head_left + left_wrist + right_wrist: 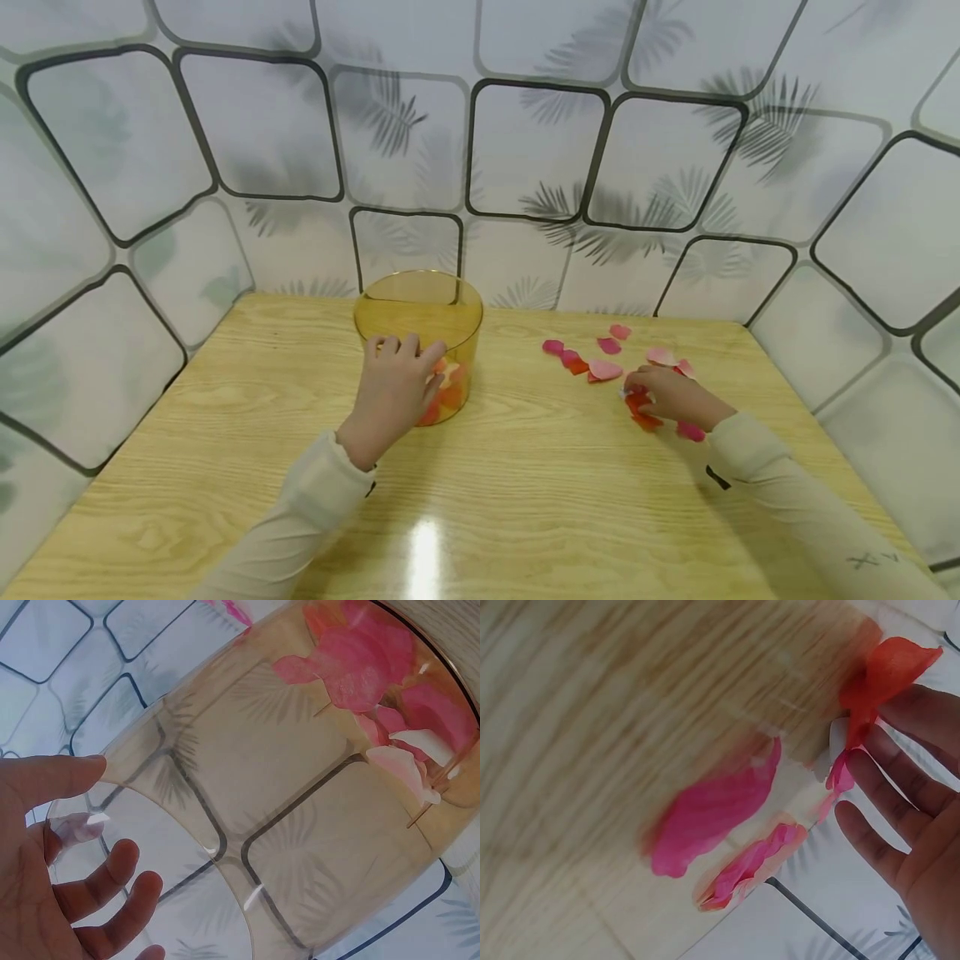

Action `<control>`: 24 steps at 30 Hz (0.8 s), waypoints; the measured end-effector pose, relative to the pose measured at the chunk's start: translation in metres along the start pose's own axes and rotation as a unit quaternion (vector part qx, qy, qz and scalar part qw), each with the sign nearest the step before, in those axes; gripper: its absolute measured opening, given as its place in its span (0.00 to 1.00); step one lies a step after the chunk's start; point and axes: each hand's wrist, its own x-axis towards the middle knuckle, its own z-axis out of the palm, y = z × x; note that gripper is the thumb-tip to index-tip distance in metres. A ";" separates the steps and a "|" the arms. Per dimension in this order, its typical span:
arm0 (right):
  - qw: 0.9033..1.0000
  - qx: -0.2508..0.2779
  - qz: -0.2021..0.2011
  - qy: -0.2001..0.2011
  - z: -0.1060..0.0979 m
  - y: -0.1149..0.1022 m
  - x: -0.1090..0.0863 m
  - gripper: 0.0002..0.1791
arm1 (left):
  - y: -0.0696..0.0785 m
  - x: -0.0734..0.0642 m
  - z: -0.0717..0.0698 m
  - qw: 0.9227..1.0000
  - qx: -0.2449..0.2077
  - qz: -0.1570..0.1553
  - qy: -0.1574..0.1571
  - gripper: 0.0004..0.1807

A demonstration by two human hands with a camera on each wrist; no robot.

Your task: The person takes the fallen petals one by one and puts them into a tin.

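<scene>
A transparent amber container (420,312) stands on the table with red, pink and orange petals (450,387) in it. My left hand (397,383) holds its near rim; in the left wrist view the thumb (67,776) is at the edge and one finger shows through the plastic. At the right, my right hand (671,393) pinches red petals among loose ones. The right wrist view shows a red petal (896,671) at the fingertips, with a whitish piece (836,739) beside it. A magenta petal (716,810) lies nearby.
Between the container and my right hand lie several scattered petals (604,369), and another magenta petal (690,432) is beside the right wrist. The wooden table (525,500) meets patterned wall coverings (405,142) at the back and sides.
</scene>
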 end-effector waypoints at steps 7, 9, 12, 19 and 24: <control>1.000 -0.006 0.007 -0.009 -0.001 0.001 0.000 0.10 | 0.000 0.000 0.001 1.000 0.000 0.002 0.001 0.18; 1.000 -0.004 0.009 -0.012 -0.002 0.001 0.000 0.10 | 0.000 0.000 0.000 1.000 -0.001 0.001 0.001 0.18; 1.000 0.008 0.011 -0.015 -0.004 0.001 -0.001 0.11 | 0.000 0.000 0.000 1.000 -0.004 0.000 0.000 0.18; 0.998 0.056 0.028 -0.032 -0.010 0.002 -0.004 0.12 | 0.001 0.000 -0.001 1.000 -0.003 -0.002 -0.004 0.17; 0.998 0.056 0.016 -0.040 -0.019 0.002 -0.006 0.11 | 0.001 0.000 -0.002 1.000 -0.002 -0.002 -0.005 0.18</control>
